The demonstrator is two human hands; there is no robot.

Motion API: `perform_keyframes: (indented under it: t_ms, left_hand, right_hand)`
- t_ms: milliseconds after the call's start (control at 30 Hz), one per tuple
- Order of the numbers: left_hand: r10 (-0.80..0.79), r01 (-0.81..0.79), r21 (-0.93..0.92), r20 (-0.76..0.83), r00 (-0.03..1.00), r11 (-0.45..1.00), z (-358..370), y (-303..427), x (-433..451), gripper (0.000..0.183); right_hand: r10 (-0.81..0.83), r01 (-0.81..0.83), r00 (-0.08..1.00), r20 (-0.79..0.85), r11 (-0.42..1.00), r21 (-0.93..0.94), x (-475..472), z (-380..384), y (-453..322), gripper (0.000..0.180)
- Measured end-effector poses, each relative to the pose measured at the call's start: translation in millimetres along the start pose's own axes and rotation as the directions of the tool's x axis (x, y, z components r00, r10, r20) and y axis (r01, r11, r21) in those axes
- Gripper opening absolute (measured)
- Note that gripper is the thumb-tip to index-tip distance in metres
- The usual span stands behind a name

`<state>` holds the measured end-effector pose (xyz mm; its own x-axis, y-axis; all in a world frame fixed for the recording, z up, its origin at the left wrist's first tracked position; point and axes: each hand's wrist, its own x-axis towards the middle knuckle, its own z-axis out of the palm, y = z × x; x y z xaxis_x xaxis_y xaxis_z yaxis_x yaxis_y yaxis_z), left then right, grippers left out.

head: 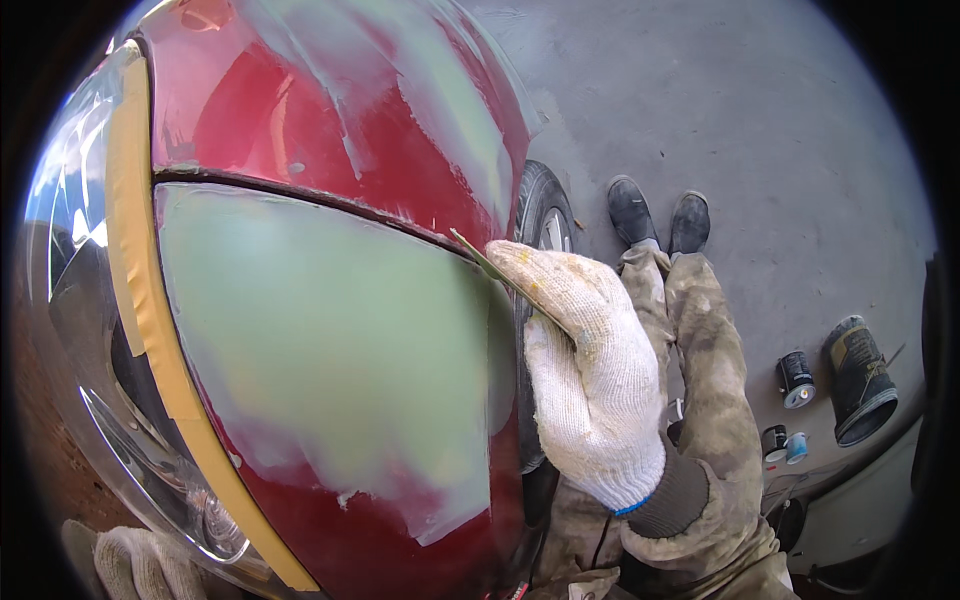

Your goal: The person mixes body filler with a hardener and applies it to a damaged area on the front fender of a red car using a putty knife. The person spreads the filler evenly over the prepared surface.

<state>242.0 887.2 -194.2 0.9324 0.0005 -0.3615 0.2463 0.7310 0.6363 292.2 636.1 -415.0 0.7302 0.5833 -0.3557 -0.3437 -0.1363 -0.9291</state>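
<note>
My right hand (592, 360), in a white knit glove with yellowish stains, pinches a thin green body-filler spreader (510, 285) between fingers and thumb. The spreader's tip is over the seam between two red car body panels. Smooth pale-green body filler (322, 315) covers most of the lower panel, fading into red paint. More filler streaks the upper red panel (330, 135). At the bottom left corner, my left hand (150, 562), also gloved, curls its fingers against a flat greyish plate (79, 551); the picture's edge cuts both off.
Yellow masking tape (161, 375) borders the headlight (75, 285) on the left. A tyre (544, 202) shows beyond the panels. My legs and dark shoes (630, 210) are on the grey floor. To the right lie a black bucket (859, 382), a black can (795, 379) and smaller containers (796, 448).
</note>
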Motion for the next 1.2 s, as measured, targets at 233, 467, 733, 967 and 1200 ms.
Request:
perform_keyframes:
  t_ms: [233,467,733,967,1200]
  left_hand:
    - [0.032,-0.032,0.008,-0.179,0.983,0.999,6,-7,-8,0.021]
    - [0.109,-0.107,0.023,-0.131,0.985,0.994,0,-11,-7,0.019]
    - [0.148,-0.148,-0.003,-0.062,0.987,0.989,-4,-16,-4,0.017]
    - [0.178,-0.175,0.033,-0.146,0.973,0.984,3,-19,-1,0.018]
    - [0.082,-0.083,0.002,-0.201,0.976,0.997,6,-13,1,0.018]
  right_hand:
    - [0.001,-0.002,0.999,-0.038,1.000,-0.024,4,9,-16,0.045]
    - [0.344,-0.312,0.939,-0.020,0.873,0.375,-2,20,-10,0.032]
    - [0.353,-0.337,0.933,-0.069,0.926,0.169,-10,31,-10,0.033]
    - [0.078,-0.078,0.997,-0.002,0.996,-0.045,-30,26,-10,0.042]
    - [-0.153,0.150,0.986,0.064,0.988,0.044,-73,23,-16,0.047]
